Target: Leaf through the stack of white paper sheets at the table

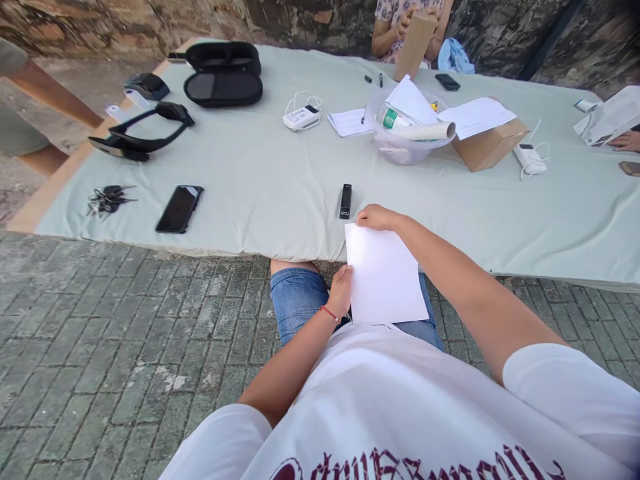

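Note:
A blank white sheet of paper [385, 277] is held above my lap, its far end at the table's near edge. My left hand [341, 291] grips the left side of the sheet, thumb on top and the other fingers hidden beneath. At the far left corner, my right hand [377, 218] pinches the paper's top edge. Just beyond that corner lies a small black stick-shaped device [345, 201] with a label on its near end; neither hand touches it.
On the cloth-covered table [250, 200] lie a phone [180, 209], keys [107, 200], a black headset [145, 133] and an open black case [223, 83]. Farther back are a white device [303, 117], a clear plastic basin [400, 151] and a cardboard box [490, 147]. Other people are around the table.

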A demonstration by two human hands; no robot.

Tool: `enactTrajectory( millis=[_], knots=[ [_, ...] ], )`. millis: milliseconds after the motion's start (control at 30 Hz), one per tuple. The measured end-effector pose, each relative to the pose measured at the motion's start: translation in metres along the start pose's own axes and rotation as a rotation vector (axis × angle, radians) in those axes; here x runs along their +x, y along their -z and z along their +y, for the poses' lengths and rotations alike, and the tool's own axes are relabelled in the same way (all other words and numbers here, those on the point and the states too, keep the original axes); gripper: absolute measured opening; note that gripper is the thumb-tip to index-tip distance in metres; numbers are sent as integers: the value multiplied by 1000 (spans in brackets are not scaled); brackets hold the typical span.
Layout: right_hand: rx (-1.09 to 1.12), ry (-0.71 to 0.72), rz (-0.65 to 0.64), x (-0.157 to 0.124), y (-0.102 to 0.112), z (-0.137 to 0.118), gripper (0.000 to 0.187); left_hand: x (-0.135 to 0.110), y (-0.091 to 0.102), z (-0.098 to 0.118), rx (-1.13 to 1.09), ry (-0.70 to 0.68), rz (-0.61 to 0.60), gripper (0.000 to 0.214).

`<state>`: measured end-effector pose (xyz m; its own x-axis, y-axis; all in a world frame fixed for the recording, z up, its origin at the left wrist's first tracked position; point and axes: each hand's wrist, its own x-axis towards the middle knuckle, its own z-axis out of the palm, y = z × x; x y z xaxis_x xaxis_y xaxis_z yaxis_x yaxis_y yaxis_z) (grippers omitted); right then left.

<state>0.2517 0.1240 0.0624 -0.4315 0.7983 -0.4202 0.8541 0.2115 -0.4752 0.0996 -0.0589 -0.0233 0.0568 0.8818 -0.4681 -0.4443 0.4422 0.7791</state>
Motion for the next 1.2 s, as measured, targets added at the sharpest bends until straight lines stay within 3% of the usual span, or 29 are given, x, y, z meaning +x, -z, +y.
enactTrajectory(
  millis=[133,300,433,567,800,1200],
  knots=[
    [155,-64,-53,18,0,-2,10,-18,14,-10,98,-26,85,34],
    [76,-113,2,42,-4,-11,11,-27,21,-5,234,-113,161,32],
    [46,-143,56,45,-4,-11,22,-21,22,5,314,-173,146,28],
    [200,-164,78,35,0,-1,33,-11,24,10,314,-174,148,28],
    [277,-148,70,39,2,7,15,0,23,13,221,-140,142,26],
    [282,-218,103,60,4,5,11,9,27,24,163,-50,120,25]
  ],
)
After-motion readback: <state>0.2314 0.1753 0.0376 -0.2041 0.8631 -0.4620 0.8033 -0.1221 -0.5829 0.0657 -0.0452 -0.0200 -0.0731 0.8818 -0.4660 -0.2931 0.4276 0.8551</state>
